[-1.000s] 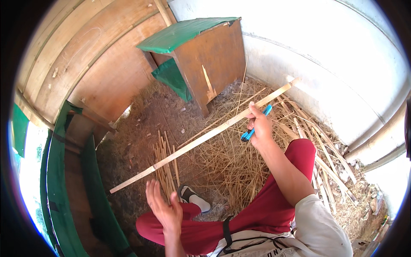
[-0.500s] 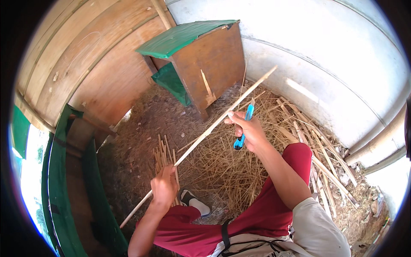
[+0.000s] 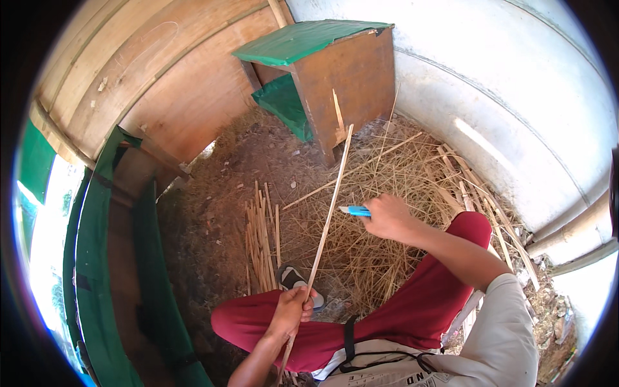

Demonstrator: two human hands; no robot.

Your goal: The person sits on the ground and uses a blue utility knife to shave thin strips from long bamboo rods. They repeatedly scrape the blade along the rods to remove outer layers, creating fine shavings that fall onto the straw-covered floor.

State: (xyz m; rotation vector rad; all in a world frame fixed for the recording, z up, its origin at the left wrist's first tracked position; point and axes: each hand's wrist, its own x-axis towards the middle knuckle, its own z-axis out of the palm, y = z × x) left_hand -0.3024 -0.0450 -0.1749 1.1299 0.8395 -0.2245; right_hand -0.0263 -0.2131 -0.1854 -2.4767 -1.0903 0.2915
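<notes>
A long, thin bamboo strip (image 3: 330,216) slants upward from my lap, its far end in front of the wooden box. My left hand (image 3: 293,313) grips its lower part above my left thigh. In my right hand (image 3: 389,218), closed round the handle, is a blue utility knife (image 3: 356,211). Its blade points left toward the middle of the strip, with a small gap between them. Fine shavings (image 3: 361,258) lie heaped on the ground below both hands.
Split bamboo strips (image 3: 259,238) lie bundled left of my sandalled foot (image 3: 293,278). More bamboo pieces (image 3: 487,193) lie along the white wall (image 3: 503,77). A wooden box (image 3: 351,84) with a green cover stands at the back. Green-covered framing (image 3: 97,258) runs along the left.
My right hand has come off the strip and turned the knife sideways. The strip now stands steeper, and my left hand sits lower and further right.
</notes>
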